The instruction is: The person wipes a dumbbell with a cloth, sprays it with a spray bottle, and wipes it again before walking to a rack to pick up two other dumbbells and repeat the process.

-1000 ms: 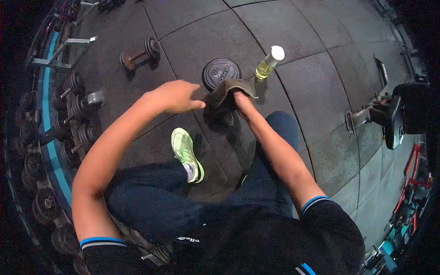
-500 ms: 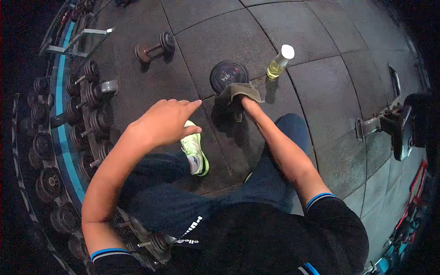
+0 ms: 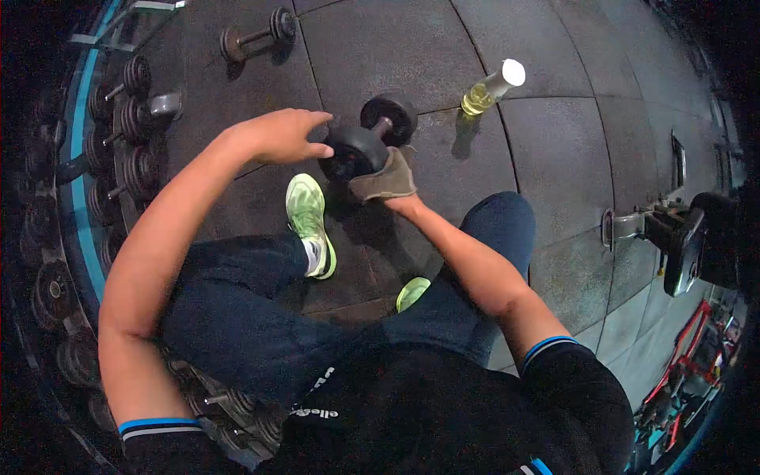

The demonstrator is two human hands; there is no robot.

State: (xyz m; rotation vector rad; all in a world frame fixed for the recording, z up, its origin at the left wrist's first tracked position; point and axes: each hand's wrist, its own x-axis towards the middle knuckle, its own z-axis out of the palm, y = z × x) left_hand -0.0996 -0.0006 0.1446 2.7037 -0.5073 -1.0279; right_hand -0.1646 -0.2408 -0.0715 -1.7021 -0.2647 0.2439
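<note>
A black dumbbell (image 3: 354, 153) with round heads is tilted over the floor, its far head (image 3: 393, 115) and the short handle between them in view. My right hand (image 3: 401, 203) is mostly hidden by a grey-brown cloth (image 3: 389, 180), which it holds against the side of the near head. My left hand (image 3: 279, 136) is open, fingers stretched and thumb apart, with the thumb tip right at that head's left edge. Behind and to the right, a clear spray bottle (image 3: 484, 93) of yellow liquid with a white top stands on the floor.
Another dumbbell (image 3: 257, 38) lies on the dark floor tiles (image 3: 546, 150) at the back left. A rack of dumbbells (image 3: 134, 138) runs along the left side. Gym equipment with a metal bracket (image 3: 633, 227) stands at right. My pale green shoe (image 3: 307, 212) is close by the dumbbell.
The dumbbell has gone from end-up to tilted, so both heads show. The cloth has moved from its front top edge to the near head's side. The left hand has come to the dumbbell.
</note>
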